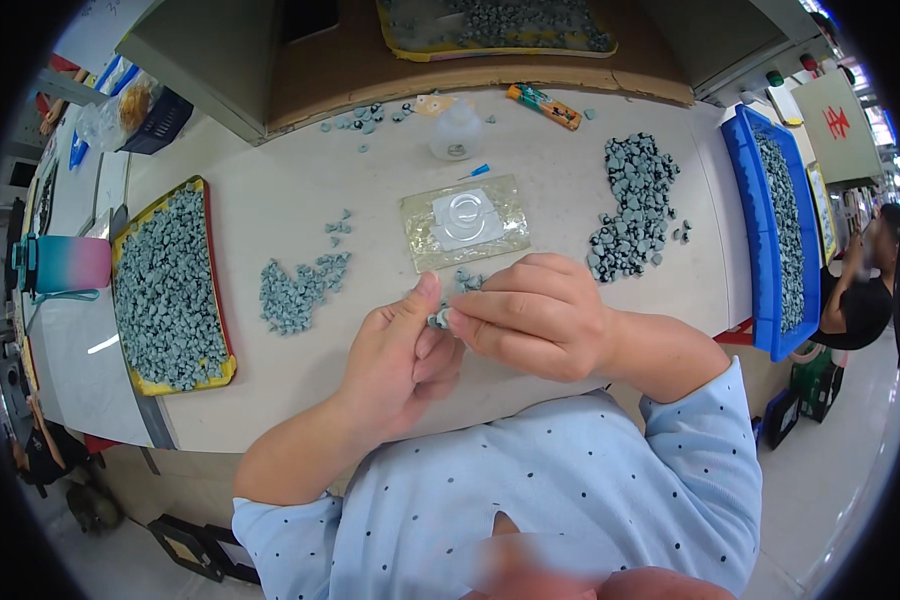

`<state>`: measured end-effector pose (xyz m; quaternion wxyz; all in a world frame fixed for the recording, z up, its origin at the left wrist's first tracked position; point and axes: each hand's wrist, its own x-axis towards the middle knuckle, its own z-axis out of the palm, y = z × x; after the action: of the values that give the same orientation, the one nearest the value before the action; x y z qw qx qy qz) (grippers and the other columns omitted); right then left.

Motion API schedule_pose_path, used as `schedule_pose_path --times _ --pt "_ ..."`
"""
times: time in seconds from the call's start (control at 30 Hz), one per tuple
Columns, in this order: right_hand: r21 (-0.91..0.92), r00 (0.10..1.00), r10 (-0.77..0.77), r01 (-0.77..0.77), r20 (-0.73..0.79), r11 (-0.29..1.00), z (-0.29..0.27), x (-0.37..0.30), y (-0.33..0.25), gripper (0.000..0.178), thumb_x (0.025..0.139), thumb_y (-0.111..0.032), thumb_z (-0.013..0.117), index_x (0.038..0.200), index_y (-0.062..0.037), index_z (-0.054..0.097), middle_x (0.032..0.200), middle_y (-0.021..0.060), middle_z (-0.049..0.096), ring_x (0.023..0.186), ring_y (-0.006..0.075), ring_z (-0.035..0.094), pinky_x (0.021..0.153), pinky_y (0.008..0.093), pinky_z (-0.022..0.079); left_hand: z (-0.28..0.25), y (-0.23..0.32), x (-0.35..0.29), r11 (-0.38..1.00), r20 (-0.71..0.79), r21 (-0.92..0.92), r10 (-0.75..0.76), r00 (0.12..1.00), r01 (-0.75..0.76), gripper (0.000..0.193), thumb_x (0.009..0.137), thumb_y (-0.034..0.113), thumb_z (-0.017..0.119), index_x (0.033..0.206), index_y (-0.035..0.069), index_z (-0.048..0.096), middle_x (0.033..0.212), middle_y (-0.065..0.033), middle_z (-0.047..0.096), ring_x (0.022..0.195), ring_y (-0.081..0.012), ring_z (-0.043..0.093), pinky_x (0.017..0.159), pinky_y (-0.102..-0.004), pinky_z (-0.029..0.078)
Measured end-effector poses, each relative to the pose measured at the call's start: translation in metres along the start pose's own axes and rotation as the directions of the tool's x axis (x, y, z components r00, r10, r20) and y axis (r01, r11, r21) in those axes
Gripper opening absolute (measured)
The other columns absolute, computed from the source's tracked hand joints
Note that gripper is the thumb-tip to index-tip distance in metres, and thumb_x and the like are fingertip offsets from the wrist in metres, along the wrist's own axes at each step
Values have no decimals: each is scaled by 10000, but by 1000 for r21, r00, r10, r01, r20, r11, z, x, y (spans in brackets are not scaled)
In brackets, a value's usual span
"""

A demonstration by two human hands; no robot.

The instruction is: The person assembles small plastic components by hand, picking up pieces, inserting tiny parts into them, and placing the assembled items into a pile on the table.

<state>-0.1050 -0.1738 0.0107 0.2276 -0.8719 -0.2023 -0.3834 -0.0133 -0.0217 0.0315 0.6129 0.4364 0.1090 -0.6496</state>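
Observation:
In front of my body, both hands meet over the near middle of the table. My left hand (pixel 407 352) is closed, its thumb up, around a small grey-green piece (pixel 439 318). My right hand (pixel 542 318) pinches at the same piece from the right, fingertips against it. Just beyond the fingers lie a few more grey-green pieces (pixel 467 280), partly hidden by my right hand. Past them sits a wrapped, yellowish pad (pixel 417 222) with a white sheet and a clear round dish (pixel 465 216) on top.
Left are a loose pile (pixel 300 290), a full yellow tray (pixel 232 372) and a pink-teal bottle (pixel 80 262). Right are a larger dark-marked pile (pixel 634 205) and a blue crate (pixel 740 180). A clear squeeze bottle (pixel 457 130), blue needle tip (pixel 478 171) and orange-green tube (pixel 544 106) stand or lie farther back.

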Motion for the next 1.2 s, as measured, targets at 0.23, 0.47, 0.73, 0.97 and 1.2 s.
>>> schedule_pose_path --times 0.23,0.47,0.73,0.97,1.2 --pt "-5 999 -39 39 26 999 16 4 -3 164 594 -23 687 741 0 619 799 115 619 585 179 563 438 237 393 -16 2 -2 1000 27 -1 -24 999 24 512 907 456 454 520 146 325 436 34 300 393 -78 248 379 -238 180" --pt "31 996 -79 78 29 996 38 2 -9 167 580 -21 689 710 37 601 799 156 609 606 205 569 457 258 444 -23 3 -7 998 -91 8 65 994 -65 451 901 412 498 569 124 394 472 37 333 403 -66 275 379 -236 208" --pt "170 1000 -4 4 -6 985 54 14 -13 179 596 37 700 745 43 601 812 144 606 601 208 566 488 278 463 -38 -2 -17 967 -105 90 249 963 -240 432 921 404 455 602 114 422 469 33 342 399 -59 289 369 -219 200" --pt "378 951 306 -263 -55 887 48 23 -19 222 640 100 694 799 7 570 810 111 595 623 200 573 524 282 468 -34 6 -33 960 62 89 261 963 -266 368 929 337 412 658 88 398 505 20 305 415 -69 237 374 -222 196" --pt "429 933 360 -326 3 842 37 20 -18 250 634 112 680 838 -1 589 819 99 601 657 203 590 544 281 479 -33 6 -35 980 210 -21 199 957 -199 197 919 180 447 764 60 459 600 38 350 474 -51 280 415 -225 216"
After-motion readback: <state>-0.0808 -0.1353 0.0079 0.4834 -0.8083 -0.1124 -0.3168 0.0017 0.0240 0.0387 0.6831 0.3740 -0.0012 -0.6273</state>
